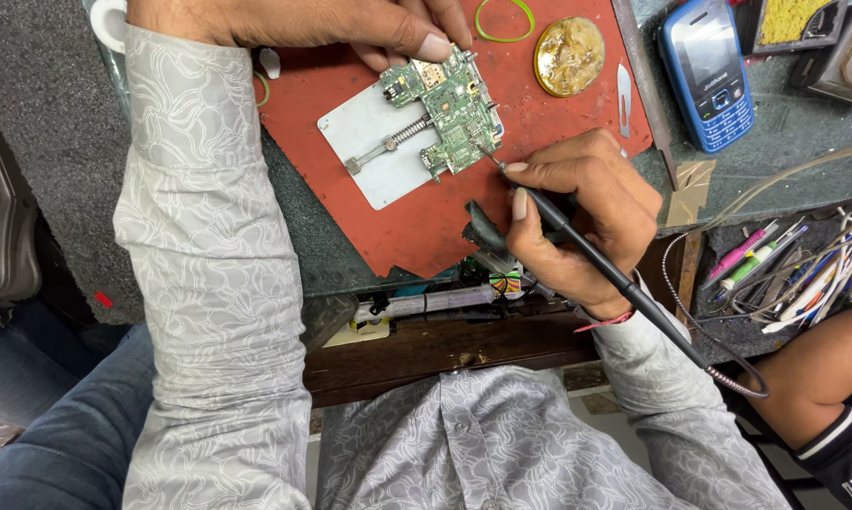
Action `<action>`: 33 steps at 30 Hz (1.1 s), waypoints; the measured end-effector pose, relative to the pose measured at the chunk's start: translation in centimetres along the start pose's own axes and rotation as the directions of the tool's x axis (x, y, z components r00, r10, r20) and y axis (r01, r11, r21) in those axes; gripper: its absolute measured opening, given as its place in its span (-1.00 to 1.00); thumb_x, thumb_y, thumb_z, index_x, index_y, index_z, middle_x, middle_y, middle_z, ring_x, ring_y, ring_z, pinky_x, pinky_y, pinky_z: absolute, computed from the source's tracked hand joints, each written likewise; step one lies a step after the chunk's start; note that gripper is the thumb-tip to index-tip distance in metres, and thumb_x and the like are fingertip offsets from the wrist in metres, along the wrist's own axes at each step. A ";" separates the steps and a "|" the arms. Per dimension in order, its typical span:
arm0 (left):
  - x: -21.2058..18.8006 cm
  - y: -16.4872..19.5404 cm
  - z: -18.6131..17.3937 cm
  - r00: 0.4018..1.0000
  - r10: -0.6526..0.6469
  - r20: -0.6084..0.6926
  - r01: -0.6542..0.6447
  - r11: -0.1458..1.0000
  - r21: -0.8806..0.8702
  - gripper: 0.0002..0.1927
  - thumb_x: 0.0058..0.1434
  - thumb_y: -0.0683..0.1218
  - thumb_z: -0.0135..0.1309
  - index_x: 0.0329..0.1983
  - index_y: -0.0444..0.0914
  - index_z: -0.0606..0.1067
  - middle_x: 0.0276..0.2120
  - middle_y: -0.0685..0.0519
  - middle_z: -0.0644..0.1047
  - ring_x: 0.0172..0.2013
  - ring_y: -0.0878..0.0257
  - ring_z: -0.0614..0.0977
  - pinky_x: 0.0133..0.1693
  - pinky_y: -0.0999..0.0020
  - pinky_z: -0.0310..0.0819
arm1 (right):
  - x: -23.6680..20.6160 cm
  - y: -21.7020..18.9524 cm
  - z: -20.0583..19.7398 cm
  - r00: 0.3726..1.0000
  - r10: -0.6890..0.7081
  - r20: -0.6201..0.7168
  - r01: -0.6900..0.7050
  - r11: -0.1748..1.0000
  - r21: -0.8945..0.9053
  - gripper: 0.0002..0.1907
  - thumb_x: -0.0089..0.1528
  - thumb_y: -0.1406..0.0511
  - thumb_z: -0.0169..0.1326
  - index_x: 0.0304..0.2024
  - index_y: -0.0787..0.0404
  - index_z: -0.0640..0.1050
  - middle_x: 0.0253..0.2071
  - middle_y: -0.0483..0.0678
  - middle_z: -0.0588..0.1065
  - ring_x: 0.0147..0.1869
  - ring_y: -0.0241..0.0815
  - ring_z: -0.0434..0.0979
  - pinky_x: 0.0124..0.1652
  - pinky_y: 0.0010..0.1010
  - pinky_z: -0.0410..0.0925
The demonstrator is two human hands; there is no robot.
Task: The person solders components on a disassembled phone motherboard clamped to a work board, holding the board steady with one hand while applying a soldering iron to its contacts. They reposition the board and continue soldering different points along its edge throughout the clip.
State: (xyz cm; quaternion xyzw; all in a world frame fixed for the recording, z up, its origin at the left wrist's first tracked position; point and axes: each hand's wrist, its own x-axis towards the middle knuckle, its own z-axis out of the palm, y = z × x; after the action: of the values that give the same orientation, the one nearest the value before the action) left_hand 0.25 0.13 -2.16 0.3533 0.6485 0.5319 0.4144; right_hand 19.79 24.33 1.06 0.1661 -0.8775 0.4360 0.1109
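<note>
A green circuit board [452, 106] is clamped on a white metal holder plate [374, 142] that lies on a red mat [435, 217]. My left hand [341, 24] rests at the far edge of the board, fingertips touching its top corner. My right hand [582, 222] grips a thin black soldering iron [577, 241] like a pen. The iron's fine tip touches the board's right lower edge. Its black cable runs back past my wrist to the lower right.
On the mat lie a round brass tin [569, 55], a green rubber band [503, 19] and a scalpel blade [624, 94]. A blue keypad phone [707, 68] sits to the right. Pens and cables [785, 274] fill a tray at right. Another person's arm [818, 378] is at lower right.
</note>
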 end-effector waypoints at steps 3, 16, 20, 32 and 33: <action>-0.1 0.1 0.0 1.000 -0.007 -0.016 0.007 1.000 0.013 -0.67 0.37 0.06 0.14 0.07 -0.21 0.60 -0.21 0.14 0.64 -0.24 0.47 0.65 -0.18 0.57 0.59 | 0.0 -0.1 -0.1 1.000 0.007 0.015 -0.007 1.000 -0.002 -0.77 0.19 0.53 0.22 -0.10 0.35 0.57 -0.16 0.08 0.56 -0.17 -0.13 0.58 -0.13 -0.45 0.41; -0.1 0.2 0.2 1.000 0.003 -0.018 -0.002 1.000 0.025 -0.67 0.39 0.06 0.12 0.08 -0.22 0.59 -0.21 0.14 0.64 -0.24 0.47 0.64 -0.17 0.57 0.59 | -0.2 0.0 0.1 1.000 -0.010 -0.005 0.010 1.000 -0.002 -0.78 0.21 0.54 0.22 -0.10 0.36 0.56 -0.15 0.09 0.57 -0.16 -0.11 0.59 -0.13 -0.43 0.41; -0.2 0.2 0.2 0.999 0.010 -0.031 -0.009 0.998 0.061 -0.66 0.39 0.07 0.12 0.09 -0.22 0.59 -0.21 0.14 0.64 -0.24 0.46 0.65 -0.17 0.56 0.60 | -0.3 -0.1 0.0 1.000 -0.002 -0.013 0.002 1.000 -0.013 -0.79 0.20 0.54 0.21 -0.10 0.35 0.56 -0.15 0.09 0.57 -0.16 -0.11 0.59 -0.13 -0.42 0.41; 0.1 -0.1 0.2 0.999 0.041 -0.012 -0.040 0.996 0.084 -0.67 0.41 0.05 0.11 0.09 -0.23 0.58 -0.22 0.12 0.63 -0.25 0.44 0.64 -0.19 0.55 0.59 | -0.2 -0.4 -0.2 1.000 0.013 0.011 -0.013 1.000 -0.019 -0.79 0.22 0.54 0.21 -0.09 0.36 0.56 -0.14 0.09 0.56 -0.16 -0.13 0.59 -0.15 -0.44 0.42; 0.2 -0.1 0.2 0.999 0.040 -0.017 -0.038 0.995 0.088 -0.67 0.41 0.05 0.11 0.10 -0.23 0.58 -0.22 0.12 0.63 -0.26 0.44 0.64 -0.20 0.55 0.59 | -0.2 -0.4 -0.2 1.000 0.012 0.011 -0.012 1.000 -0.021 -0.79 0.22 0.54 0.21 -0.09 0.36 0.56 -0.14 0.09 0.56 -0.15 -0.13 0.59 -0.14 -0.44 0.42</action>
State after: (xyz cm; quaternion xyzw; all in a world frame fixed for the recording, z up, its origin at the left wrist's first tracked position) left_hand 0.35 0.33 -2.32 0.3789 0.6681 0.5142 0.3818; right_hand 20.09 24.30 1.40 0.1621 -0.8837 0.4264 0.1050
